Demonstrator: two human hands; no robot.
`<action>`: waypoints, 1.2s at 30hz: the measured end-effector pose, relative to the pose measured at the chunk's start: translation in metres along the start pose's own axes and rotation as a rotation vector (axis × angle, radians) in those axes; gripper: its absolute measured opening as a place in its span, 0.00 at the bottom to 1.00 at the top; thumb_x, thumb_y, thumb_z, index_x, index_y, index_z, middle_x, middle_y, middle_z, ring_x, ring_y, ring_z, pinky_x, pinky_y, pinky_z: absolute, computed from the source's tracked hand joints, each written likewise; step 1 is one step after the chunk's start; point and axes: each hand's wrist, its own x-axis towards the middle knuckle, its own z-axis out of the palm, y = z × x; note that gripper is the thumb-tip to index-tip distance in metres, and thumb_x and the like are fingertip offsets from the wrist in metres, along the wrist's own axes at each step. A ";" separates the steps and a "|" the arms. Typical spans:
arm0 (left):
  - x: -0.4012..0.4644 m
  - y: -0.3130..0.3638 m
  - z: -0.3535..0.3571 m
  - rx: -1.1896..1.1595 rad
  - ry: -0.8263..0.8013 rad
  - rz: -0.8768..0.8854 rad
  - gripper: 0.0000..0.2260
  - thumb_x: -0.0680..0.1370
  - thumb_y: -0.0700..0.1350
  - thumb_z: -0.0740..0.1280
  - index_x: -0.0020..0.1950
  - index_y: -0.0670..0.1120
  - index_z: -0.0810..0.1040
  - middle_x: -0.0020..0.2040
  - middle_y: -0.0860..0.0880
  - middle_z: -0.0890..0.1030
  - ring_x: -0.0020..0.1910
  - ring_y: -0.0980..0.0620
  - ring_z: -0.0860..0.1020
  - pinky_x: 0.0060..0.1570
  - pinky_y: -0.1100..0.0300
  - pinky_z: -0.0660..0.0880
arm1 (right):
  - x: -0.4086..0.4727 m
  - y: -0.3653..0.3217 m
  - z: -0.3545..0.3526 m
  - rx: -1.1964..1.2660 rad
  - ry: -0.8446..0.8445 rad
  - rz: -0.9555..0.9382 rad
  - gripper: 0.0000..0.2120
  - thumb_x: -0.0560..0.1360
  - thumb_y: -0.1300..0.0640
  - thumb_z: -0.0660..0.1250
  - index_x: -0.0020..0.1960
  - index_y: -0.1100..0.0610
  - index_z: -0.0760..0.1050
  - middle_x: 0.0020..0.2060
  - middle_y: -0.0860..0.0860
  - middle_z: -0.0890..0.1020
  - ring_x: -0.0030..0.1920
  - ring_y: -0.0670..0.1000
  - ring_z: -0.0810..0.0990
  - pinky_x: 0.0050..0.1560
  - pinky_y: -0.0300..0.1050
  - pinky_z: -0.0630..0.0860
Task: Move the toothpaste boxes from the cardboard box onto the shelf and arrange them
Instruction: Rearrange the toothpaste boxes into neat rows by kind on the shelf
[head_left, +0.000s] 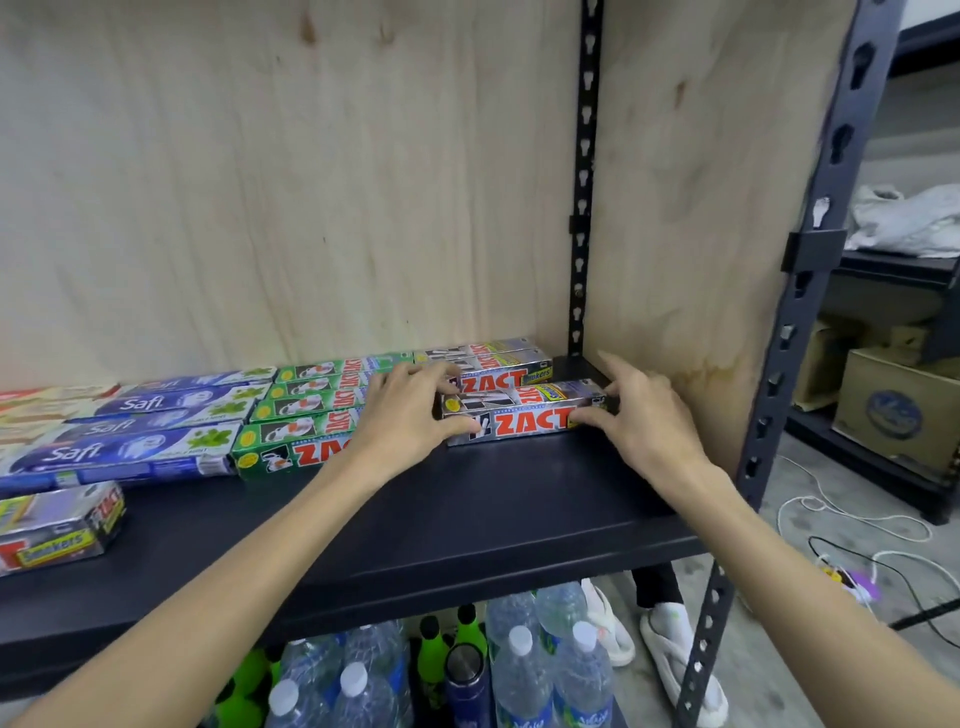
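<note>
A silver Zact toothpaste box (524, 413) lies on the black shelf (467, 525) at the right, in front of more silver Zact boxes (498, 361). My left hand (410, 410) grips its left end, thumb at the front and fingers over the top. My right hand (639, 415) grips its right end the same way. Green Zact boxes (296, 415) lie in a row to the left, then blue Safi boxes (130, 436). Another silver Zact box (57, 525) lies alone near the shelf's front left. The cardboard box is out of view.
A plywood back and side wall (685, 208) close off the shelf's right corner beside a dark metal upright (800, 322). Water bottles (524, 665) stand on the level below. Cables (857, 519) and cardboard boxes (898, 405) lie on the floor at the right.
</note>
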 end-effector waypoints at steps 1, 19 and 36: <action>0.004 -0.002 0.001 0.012 0.007 -0.012 0.32 0.73 0.64 0.73 0.74 0.55 0.70 0.66 0.58 0.80 0.71 0.51 0.66 0.67 0.49 0.61 | 0.008 0.000 0.001 0.023 -0.018 -0.006 0.38 0.72 0.46 0.77 0.78 0.50 0.65 0.58 0.56 0.82 0.59 0.60 0.80 0.54 0.50 0.76; 0.036 -0.028 0.001 -0.276 0.042 -0.283 0.30 0.66 0.53 0.82 0.65 0.55 0.77 0.59 0.58 0.82 0.63 0.51 0.76 0.66 0.46 0.71 | 0.071 0.013 0.044 -0.105 -0.161 -0.136 0.55 0.64 0.28 0.73 0.82 0.48 0.54 0.60 0.49 0.82 0.61 0.56 0.78 0.63 0.53 0.74; 0.041 -0.044 -0.018 -0.491 -0.127 -0.104 0.31 0.65 0.55 0.83 0.67 0.59 0.77 0.57 0.59 0.83 0.59 0.59 0.79 0.59 0.56 0.74 | 0.070 0.015 0.054 0.031 -0.106 -0.169 0.51 0.65 0.28 0.72 0.81 0.39 0.52 0.66 0.46 0.80 0.64 0.55 0.76 0.65 0.56 0.73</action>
